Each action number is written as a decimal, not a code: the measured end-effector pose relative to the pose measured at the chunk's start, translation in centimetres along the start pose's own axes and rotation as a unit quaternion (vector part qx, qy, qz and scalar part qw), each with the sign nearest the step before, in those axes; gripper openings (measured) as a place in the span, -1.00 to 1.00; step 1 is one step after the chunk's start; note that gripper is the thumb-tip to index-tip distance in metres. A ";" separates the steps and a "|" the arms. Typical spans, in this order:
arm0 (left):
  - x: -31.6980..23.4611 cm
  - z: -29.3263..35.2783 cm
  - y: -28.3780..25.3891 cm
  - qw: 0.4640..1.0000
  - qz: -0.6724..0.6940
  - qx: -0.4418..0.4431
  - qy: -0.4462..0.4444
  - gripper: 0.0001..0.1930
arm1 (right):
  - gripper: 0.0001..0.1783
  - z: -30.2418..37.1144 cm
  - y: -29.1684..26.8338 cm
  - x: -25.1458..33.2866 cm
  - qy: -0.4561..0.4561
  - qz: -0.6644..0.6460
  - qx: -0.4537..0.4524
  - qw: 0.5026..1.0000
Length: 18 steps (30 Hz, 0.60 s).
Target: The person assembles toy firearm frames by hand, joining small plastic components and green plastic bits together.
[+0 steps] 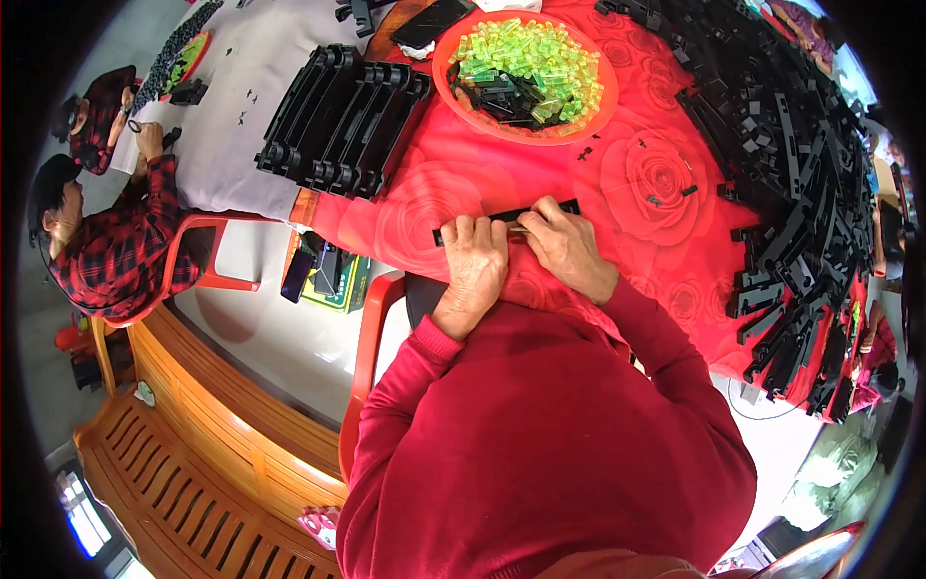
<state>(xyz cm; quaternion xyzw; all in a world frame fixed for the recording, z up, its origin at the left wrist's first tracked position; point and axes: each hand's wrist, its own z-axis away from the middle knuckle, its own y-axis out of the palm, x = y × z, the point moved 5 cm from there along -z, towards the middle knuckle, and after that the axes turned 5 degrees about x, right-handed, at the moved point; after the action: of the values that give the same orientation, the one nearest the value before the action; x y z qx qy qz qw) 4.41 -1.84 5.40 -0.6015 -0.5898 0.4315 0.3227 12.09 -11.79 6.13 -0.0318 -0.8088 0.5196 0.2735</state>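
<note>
Both my hands are on a long black plastic part (570,206) that lies near the front edge of the red table. My left hand (476,253) grips its left end, fingers bent over it. Fingers pinched together, my right hand (562,243) presses at its middle; a small pale sliver shows between the hands, too small to name. Beyond them stands an orange-red bowl (604,108) with yellow-green translucent pieces (526,58) and small black pieces (511,101). To the left, several long black parts (342,121) lie side by side in a stack.
A large heap of black plastic parts (786,193) covers the table's right side. A black phone (432,23) lies at the back. Small black bits (690,190) dot the red cloth (656,179). At left, a person in a checked shirt (121,251) sits by a wooden bench (217,425).
</note>
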 end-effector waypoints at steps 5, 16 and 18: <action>1.0 0.0 0.3 0.999 -0.032 0.012 -0.014 -0.95 | -0.90 -0.7 0.6 -0.2 0.011 -0.011 0.023 1.000; 1.2 0.0 0.2 1.000 -0.017 0.009 0.014 -0.89 | -0.76 -0.5 0.4 -0.2 0.033 -0.013 0.066 0.997; 1.1 0.2 0.3 1.000 -0.016 0.014 0.010 -0.93 | -0.75 -1.1 -0.7 -0.3 0.037 -0.048 0.062 0.996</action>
<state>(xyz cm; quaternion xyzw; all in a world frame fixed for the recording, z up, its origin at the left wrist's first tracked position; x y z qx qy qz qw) 4.28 -0.81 4.94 -0.5921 -0.5900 0.4279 0.3438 13.00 -11.33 6.94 0.0053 -0.7649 0.5537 0.3292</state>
